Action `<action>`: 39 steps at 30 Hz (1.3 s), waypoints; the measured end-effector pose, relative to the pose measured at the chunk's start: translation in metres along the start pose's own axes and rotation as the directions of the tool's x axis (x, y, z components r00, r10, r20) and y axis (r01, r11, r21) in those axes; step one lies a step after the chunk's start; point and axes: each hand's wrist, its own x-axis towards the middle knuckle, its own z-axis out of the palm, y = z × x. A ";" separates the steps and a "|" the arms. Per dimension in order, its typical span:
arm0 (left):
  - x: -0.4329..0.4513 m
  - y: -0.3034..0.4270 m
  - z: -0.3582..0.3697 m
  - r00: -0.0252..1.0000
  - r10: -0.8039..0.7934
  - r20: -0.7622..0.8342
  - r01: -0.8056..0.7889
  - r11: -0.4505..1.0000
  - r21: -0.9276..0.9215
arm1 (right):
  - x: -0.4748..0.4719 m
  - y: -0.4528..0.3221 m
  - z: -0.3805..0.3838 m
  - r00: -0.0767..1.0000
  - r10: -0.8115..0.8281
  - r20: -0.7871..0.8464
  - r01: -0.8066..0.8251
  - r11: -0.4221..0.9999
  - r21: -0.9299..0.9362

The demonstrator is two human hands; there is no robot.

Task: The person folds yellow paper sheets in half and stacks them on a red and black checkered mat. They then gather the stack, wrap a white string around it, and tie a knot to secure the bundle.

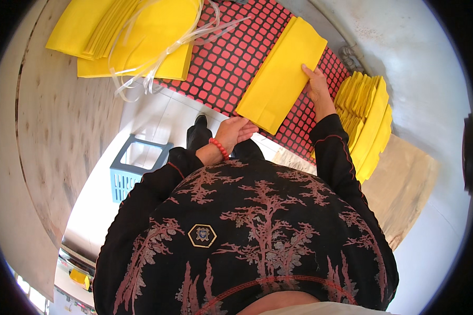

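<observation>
A folded yellow fabric piece (282,76), perhaps a bag with several layers, lies slantwise over a red-and-black checked cloth (220,71). My right hand (317,88) grips its right edge, the thumb on top and the other fingers mostly hidden beneath. At the piece's lower left corner is my left hand (238,132), wearing a red bead bracelet (219,149). Its fingers are extended along the lower edge with nothing visible between them; whether they press on the fabric is hard to tell.
Upper left, stacked yellow fabric pieces (142,39) lie under loose translucent strips (167,49). Bundled yellow pieces (364,118) stand at right by the wall (421,86), near a wooden board (408,177). A blue-grey plastic basket or stool (122,177) is on the floor at left.
</observation>
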 end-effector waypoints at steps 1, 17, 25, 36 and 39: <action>0.000 0.000 0.000 1.000 -0.001 -0.004 0.001 1.000 0.004 | -0.001 -0.001 0.001 1.000 0.006 0.002 -0.006 1.000 -0.007; -0.001 0.003 -0.003 1.000 -0.007 0.022 0.006 0.999 0.050 | -0.018 0.000 0.000 0.994 -0.111 0.002 0.110 0.988 0.104; 0.001 0.002 -0.004 1.000 -0.004 0.028 0.003 0.999 0.033 | -0.035 -0.013 0.013 0.963 -0.267 0.032 0.268 0.963 -0.022; 0.003 0.001 -0.006 0.999 -0.016 0.033 0.015 0.999 0.046 | -0.016 -0.011 0.015 0.983 -0.175 0.054 0.179 0.980 -0.092; 0.003 0.001 -0.007 0.999 -0.015 0.032 0.014 0.999 0.047 | -0.012 -0.006 0.012 0.988 -0.151 0.028 0.153 0.985 -0.077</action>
